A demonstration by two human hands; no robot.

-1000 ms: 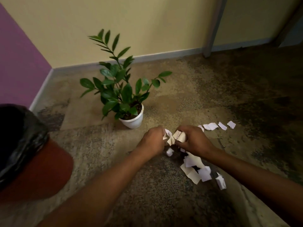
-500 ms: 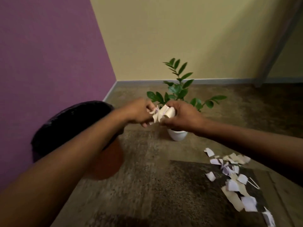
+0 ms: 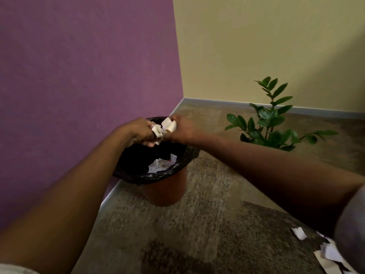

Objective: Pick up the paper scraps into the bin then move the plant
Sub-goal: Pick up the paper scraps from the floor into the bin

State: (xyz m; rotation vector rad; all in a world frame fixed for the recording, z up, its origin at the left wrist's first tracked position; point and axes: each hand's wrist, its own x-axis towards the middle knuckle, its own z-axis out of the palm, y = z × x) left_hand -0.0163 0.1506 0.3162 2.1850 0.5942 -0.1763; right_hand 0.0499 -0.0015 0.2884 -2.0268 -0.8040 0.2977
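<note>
Both hands hover over the open mouth of an orange bin (image 3: 167,192) lined with a black bag. My left hand (image 3: 138,131) and my right hand (image 3: 182,128) together grip a bunch of white paper scraps (image 3: 165,128) between them. More white paper (image 3: 162,165) lies inside the bin. Several loose scraps (image 3: 327,252) remain on the floor at the lower right, partly hidden by my right sleeve. The green plant (image 3: 270,123) stands to the right of the bin; my right forearm hides its pot.
A purple wall (image 3: 79,76) runs along the left, right behind the bin, and a yellow wall (image 3: 276,46) closes the back. A pale skirting board lines both. The floor (image 3: 197,234) is mottled brown carpet.
The view has swung left. Both hands carried the bunch of scraps from in front of the plant over to the bin's mouth. The bin is now at centre, the plant at right.
</note>
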